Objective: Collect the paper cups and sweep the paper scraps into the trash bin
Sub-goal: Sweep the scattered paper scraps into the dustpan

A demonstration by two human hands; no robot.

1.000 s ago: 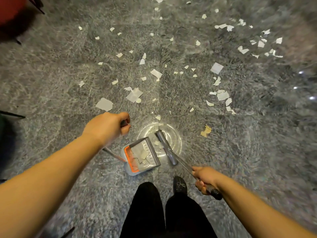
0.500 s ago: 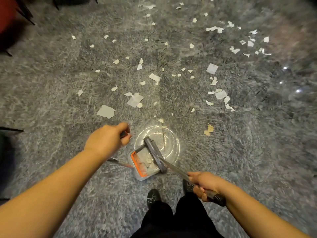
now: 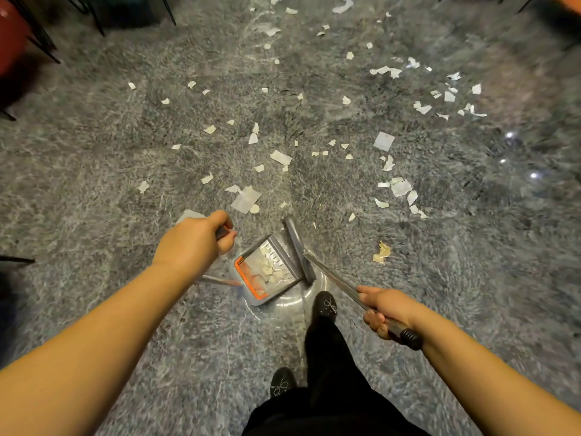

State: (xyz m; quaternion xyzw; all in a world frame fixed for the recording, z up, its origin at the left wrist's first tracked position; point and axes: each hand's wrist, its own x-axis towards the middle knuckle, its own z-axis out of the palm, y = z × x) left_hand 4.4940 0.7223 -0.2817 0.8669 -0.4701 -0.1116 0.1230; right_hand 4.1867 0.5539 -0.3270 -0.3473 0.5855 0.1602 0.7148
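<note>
Several white paper scraps (image 3: pixel 245 199) lie scattered over the grey speckled floor ahead. A grey dustpan (image 3: pixel 276 290) with an orange comb edge sits on the floor just in front of my feet, with scraps inside it. My left hand (image 3: pixel 191 240) grips the top of the dustpan's long handle. My right hand (image 3: pixel 385 308) grips the metal broom handle (image 3: pixel 333 277) near its black end. The grey broom head (image 3: pixel 298 247) stands against the dustpan's open right side. No paper cup or trash bin is in view.
A crumpled yellowish scrap (image 3: pixel 381 252) lies to the right of the broom. A red seat (image 3: pixel 11 36) with black legs stands at the far left, and more black legs (image 3: pixel 94 17) at the top. My black shoes (image 3: pixel 325 305) stand just behind the dustpan.
The broom head swept left into the dustpan mouth, then drew back to its right edge. The view has shifted forward, with more scraps now visible at the top. Both hands keep their grips.
</note>
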